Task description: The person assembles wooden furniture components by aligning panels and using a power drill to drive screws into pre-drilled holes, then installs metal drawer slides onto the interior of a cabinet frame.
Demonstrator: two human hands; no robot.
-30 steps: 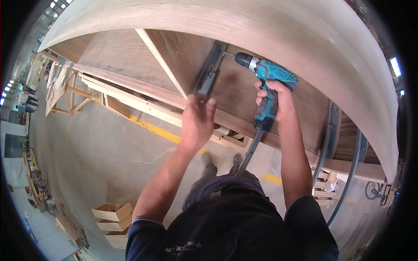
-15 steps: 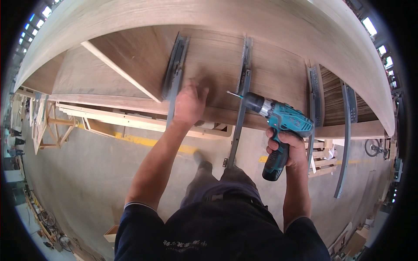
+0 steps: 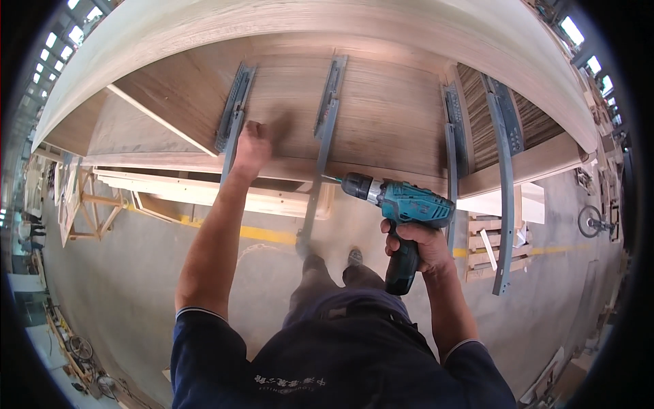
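My right hand (image 3: 417, 244) grips a teal and black cordless drill (image 3: 415, 204) by its handle. The drill points left, and its thin bit (image 3: 330, 178) lies across the view of the middle metal drawer slide (image 3: 327, 133). My left hand (image 3: 252, 150) is closed, right beside the left drawer slide (image 3: 231, 126), inside a wooden cabinet (image 3: 388, 112). Its fingertips are partly hidden, so whatever they pinch does not show. Both slides are pulled out past the cabinet's front edge.
Two more drawer slides, one (image 3: 451, 136) by a divider and one (image 3: 503, 157) farther right, jut toward me. A slanted wooden panel (image 3: 163, 119) divides the cabinet's left part. Pale wooden boards (image 3: 204, 191) lie beyond the front edge. A pallet (image 3: 480, 249) rests on the floor at right.
The view has shifted, carrying the cabinet leftward. My left hand's fingers have curled in closer beside the left slide. The drill has drawn back a little to the right relative to the middle slide.
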